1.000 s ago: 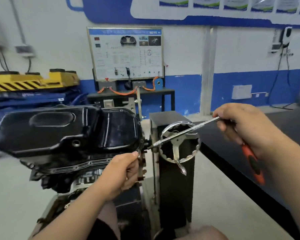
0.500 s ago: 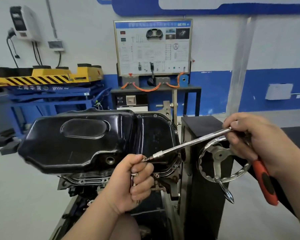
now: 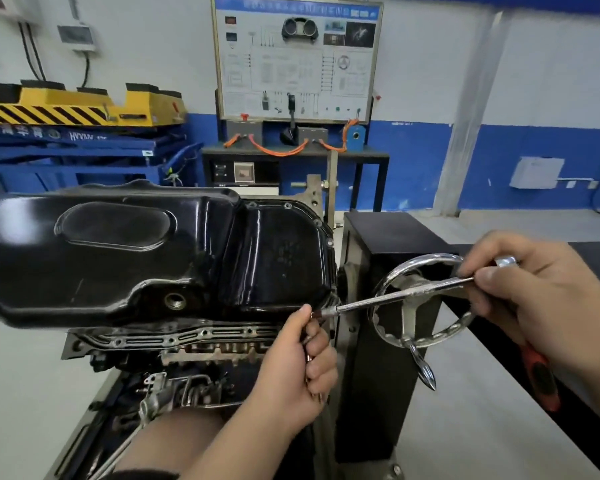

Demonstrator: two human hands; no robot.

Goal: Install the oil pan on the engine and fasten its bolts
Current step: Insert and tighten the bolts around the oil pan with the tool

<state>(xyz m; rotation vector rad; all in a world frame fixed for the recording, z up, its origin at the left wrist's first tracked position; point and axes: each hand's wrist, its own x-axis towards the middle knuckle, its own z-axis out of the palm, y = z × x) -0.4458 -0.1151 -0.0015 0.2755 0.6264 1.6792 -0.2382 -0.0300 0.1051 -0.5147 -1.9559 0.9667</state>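
Bolt-fastening step. Oil pan (image 3: 146, 258) resting atop engine (image 3: 187, 344), ten o'clock. Left hand (image 3: 298, 368) fingers curled round bolts (image 3: 309, 355); right hand (image 3: 541, 299) fingers pinching ratchet shaft (image 3: 395, 296), three o'clock. Next, likely: socket tip squarely onto a flange bolt.

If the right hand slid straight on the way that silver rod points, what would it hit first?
Probably the left hand, holding small metal pieces at the rod's tip beside the oil pan's corner. The handwheel seems to lie behind that line, though depth is unclear.
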